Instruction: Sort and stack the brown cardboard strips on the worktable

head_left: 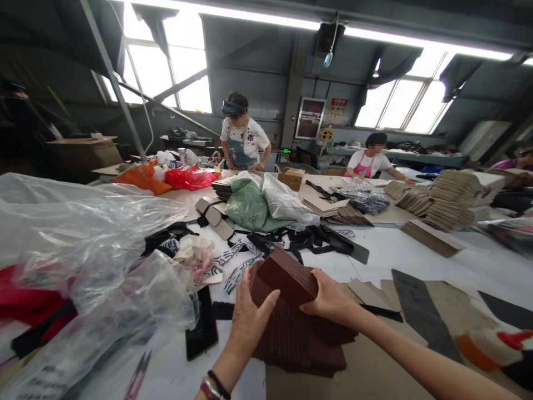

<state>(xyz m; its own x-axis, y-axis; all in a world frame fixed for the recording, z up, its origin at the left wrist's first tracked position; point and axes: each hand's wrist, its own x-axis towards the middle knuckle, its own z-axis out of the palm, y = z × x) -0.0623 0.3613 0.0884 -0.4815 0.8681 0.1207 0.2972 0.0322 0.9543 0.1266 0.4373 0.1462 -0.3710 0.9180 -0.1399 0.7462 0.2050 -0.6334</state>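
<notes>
A pile of dark brown flat pieces (pixel 287 333) sits in front of me, its layered edges showing. My right hand (pixel 328 297) grips a thick bundle of the same brown pieces (pixel 287 275) by its right end, thumb in front. The bundle lies tilted on top of the pile. My left hand (pixel 250 311) rests against the pile's left side, fingers stretched up and thumb spread apart. Its fingertips reach near the bundle's left end, and part of the fingers is hidden behind the pile. A black flat object (pixel 201 325) lies left of my left hand.
Clear plastic sheeting (pixel 104 261) covers the left. Pink-handled thread snips (pixel 138 378) lie at the front. Black straps and scraps (pixel 316 239) and a green bag (pixel 247 203) stand beyond the pile. A red-capped bottle (pixel 491 347) lies right. Two co-workers (pixel 245 136) work across the table.
</notes>
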